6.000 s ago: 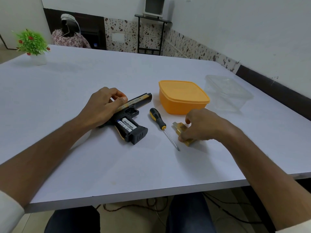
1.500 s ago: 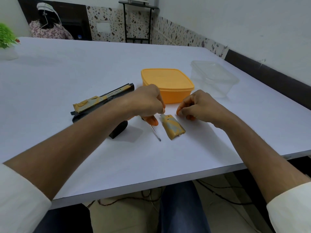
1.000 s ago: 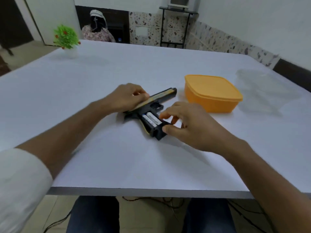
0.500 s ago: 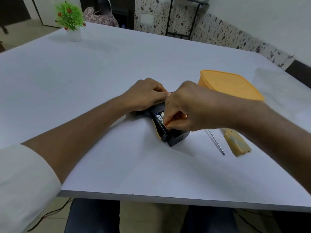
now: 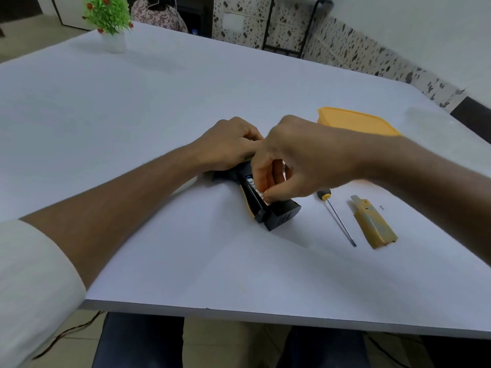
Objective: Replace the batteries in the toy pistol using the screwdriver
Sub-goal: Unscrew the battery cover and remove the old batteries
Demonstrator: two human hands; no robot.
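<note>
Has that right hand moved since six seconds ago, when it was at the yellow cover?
Yes. The right hand went left, away from the yellow cover, past the screwdriver, onto the pistol's grip.

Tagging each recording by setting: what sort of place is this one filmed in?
Probably an indoor office or common room, not a workshop: a large plain white table bearing a small potted artificial plant, a speckled tile band along the white wall, and another person seated at the table's far side.

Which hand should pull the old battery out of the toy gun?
The right hand: its fingertips are already curled over the battery in the open grip of the toy pistol. The left hand is steadying the pistol.
</note>
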